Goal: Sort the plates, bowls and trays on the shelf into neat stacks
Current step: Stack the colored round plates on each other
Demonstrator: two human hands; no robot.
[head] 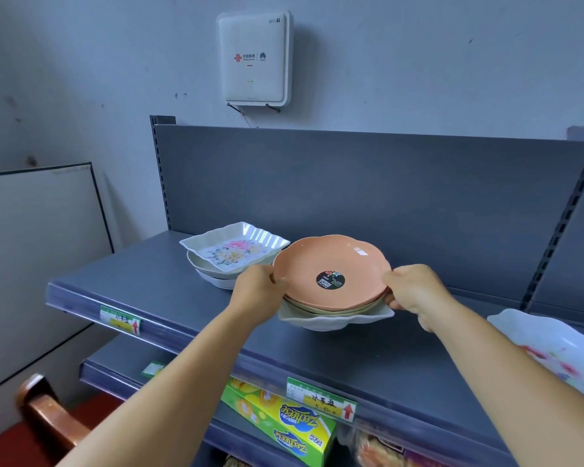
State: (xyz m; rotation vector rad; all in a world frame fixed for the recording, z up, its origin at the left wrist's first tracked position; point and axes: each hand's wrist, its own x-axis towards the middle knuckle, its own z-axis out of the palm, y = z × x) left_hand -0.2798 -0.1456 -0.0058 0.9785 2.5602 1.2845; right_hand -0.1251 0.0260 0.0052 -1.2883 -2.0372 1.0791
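Observation:
An orange scalloped plate (321,264) with a black round sticker tops a small pile of plates in the middle of the grey shelf (142,284). Under that pile lies a white wavy-edged tray (331,321). My left hand (257,291) grips the pile's left rim and my right hand (415,291) grips its right rim. Behind and to the left, a white rectangular tray with a flower print (233,247) rests on a white bowl (216,279). At the right edge lies another white flowered tray (553,348), blurred.
The shelf's grey back panel (368,183) rises just behind the stacks. A lower shelf holds a green and yellow box (284,423). A white router box (255,59) hangs on the wall above. A wooden chair (48,419) stands at lower left.

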